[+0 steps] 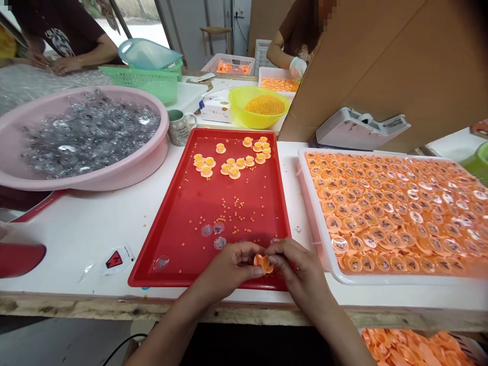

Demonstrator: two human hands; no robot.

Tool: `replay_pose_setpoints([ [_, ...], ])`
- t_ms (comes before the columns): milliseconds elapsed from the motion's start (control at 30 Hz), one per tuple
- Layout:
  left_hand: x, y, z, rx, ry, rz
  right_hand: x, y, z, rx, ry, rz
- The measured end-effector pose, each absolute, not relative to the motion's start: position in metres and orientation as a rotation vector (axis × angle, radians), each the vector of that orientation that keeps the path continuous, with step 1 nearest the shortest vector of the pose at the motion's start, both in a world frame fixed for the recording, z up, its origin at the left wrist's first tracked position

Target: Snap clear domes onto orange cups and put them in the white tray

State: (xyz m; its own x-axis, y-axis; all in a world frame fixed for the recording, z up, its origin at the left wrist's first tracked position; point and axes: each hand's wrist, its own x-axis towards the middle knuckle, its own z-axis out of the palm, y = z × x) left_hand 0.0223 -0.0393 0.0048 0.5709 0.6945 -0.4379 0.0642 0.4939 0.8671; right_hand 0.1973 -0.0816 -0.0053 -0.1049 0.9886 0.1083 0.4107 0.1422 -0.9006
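Note:
Over the near edge of a red tray (190, 203), my left hand (232, 264) and my right hand (301, 267) meet at a small orange toy teacup (268, 263). The fingers of both hands are pinched on it, and the fingertips partly hide it. Farther back on the tray stand several orange cups on saucers (234, 173) with yellow filling. Small yellow beads (236, 203) are scattered across the middle. Several clear round discs with dark prints (220, 243) lie near my left hand.
At right is a white tray (331, 269) packed with orange pieces under printed clear discs. A pink basin (156, 152) of clear discs stands left, beside a mug (181, 127). Behind are a yellow bowl (244, 119) of beads, a tape dispenser (351, 132), cardboard (362, 66) and two co-workers.

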Motion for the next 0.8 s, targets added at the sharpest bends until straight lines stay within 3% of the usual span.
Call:
replay_pose_setpoints([
  [200,0.027,-0.041,0.002,0.776,0.857,0.506,0.199,-0.081,-0.018,-1.309,-0.992,1.425],
  [433,0.030,-0.041,-0.003,0.604,0.861,0.543,0.202,-0.083,-0.022,-1.287,-0.963,1.439],
  [800,0.042,-0.048,-0.004,1.045,1.127,0.589,0.183,-0.093,-0.022,-1.459,-1.519,0.708],
])
